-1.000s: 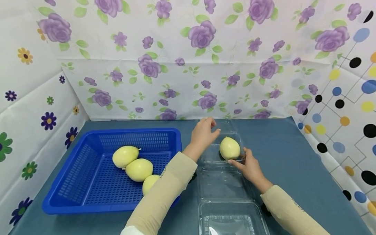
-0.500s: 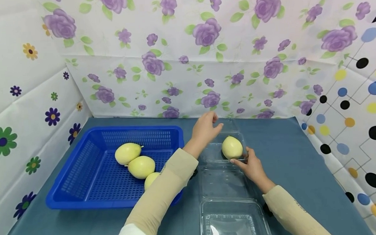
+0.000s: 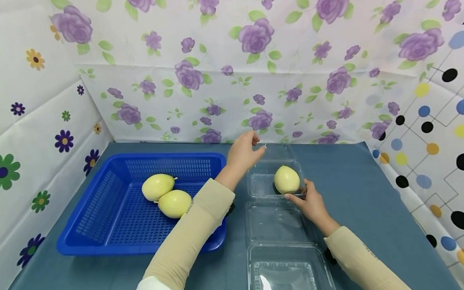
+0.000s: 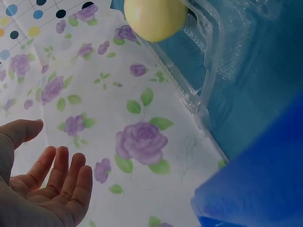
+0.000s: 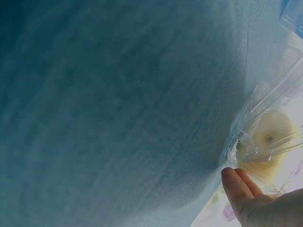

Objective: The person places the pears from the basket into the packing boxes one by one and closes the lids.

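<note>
Floral-walled worktop [image 3: 352,187]: your left hand [image 3: 243,153], seemingly released, lifts the clamshell lid [image 3: 278,152]; steady the tray beside the pear [image 3: 287,179] with your right hand's [image 3: 310,202] flat, open fingers.

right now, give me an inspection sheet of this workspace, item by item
surface: blue cloth-covered table, flat.
job's things: one yellow fruit sits in the far clear plastic box, lid open behind it; a second clear box lies nearer the person, open and with no fruit in it.
clutter: blue basket on the left holds more yellow fruits.
hands: left hand above the far box's back edge, fingers loose; whether it touches the lid cannot be told. right hand rests at the box's near right corner; grip unclear.
cables: nothing seen.
surroundings: flower-printed sheets behind and left, dotted sheet right.
</note>
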Demonstrator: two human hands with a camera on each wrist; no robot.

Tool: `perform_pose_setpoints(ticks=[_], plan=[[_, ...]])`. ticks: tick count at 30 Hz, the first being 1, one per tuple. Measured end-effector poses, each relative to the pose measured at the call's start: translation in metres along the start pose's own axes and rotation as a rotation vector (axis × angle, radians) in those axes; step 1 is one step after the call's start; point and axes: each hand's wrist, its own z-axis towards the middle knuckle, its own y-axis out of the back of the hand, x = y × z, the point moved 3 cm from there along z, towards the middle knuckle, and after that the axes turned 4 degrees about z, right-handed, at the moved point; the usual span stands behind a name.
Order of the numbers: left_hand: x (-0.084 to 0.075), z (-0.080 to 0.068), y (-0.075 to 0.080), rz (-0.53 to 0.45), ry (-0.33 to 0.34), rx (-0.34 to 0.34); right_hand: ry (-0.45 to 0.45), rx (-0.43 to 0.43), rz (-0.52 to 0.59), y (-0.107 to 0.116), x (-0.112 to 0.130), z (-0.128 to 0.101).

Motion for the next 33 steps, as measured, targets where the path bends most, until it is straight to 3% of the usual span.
perform_pose_setpoints(ticks=[33], plan=[[0.040, -0.005, 0.027, -0.046, 0.063, -0.060, -0.008, 0.010, 0.006, 0.001, -0.001, 0.001]])
